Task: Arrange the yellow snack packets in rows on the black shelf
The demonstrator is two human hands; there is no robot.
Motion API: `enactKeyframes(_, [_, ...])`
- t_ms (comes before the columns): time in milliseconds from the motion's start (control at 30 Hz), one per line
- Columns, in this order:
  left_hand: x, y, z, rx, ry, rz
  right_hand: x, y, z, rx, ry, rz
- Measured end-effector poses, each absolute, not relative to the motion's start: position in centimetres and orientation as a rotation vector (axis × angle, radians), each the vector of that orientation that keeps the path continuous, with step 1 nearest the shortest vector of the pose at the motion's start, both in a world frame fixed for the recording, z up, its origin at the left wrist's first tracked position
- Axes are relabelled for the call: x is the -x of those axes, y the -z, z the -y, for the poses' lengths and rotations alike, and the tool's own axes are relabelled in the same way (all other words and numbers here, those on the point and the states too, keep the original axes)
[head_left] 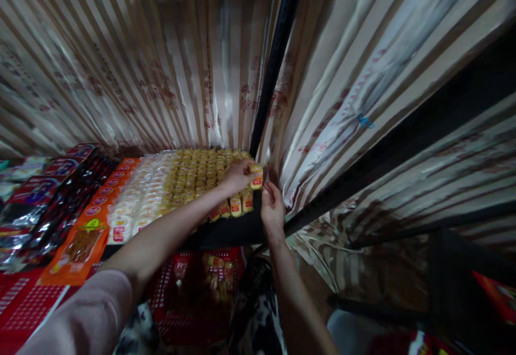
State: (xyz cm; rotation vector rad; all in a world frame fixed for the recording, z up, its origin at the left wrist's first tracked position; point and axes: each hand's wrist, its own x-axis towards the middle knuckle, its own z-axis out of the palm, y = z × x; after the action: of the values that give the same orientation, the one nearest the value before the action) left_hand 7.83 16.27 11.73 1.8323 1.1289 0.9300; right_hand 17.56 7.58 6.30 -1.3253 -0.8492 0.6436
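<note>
My left hand [238, 175] is closed on a small yellow snack packet [256, 176] with a red label, held upright at the right end of the shelf. Just below and right of it is my right hand [272, 204], its fingers curled together near the packet's lower corner. Whether they pinch anything is too dim to make out. Beneath my left forearm, rows of similar yellow packets [193, 172] stand tightly packed on the black shelf [226, 234]. White-wrapped packets [139, 196] fill the rows to their left.
Orange snack bags [86, 239] and dark shiny bags [36, 199] lie farther left. Below the shelf, a red basket [177, 325] holds some loose packets. A black upright post [276, 54] rises behind my hands, and striped plastic sheeting [181, 48] hangs behind the shelf.
</note>
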Motion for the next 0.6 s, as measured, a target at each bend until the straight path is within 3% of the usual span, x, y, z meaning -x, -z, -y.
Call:
enactKeyframes(167, [-9.8, -12.0, -19.1, -2.036, -0.814, -1.338, -18.5, -5.0, -10.0, 1.448, -0.556, 0.772])
enactKeyframes(600, [-11.0, -8.7, -20.4, -2.511, -0.505, -1.486, -19.4, 0.6, -12.3, 1.454, -0.715, 0.703])
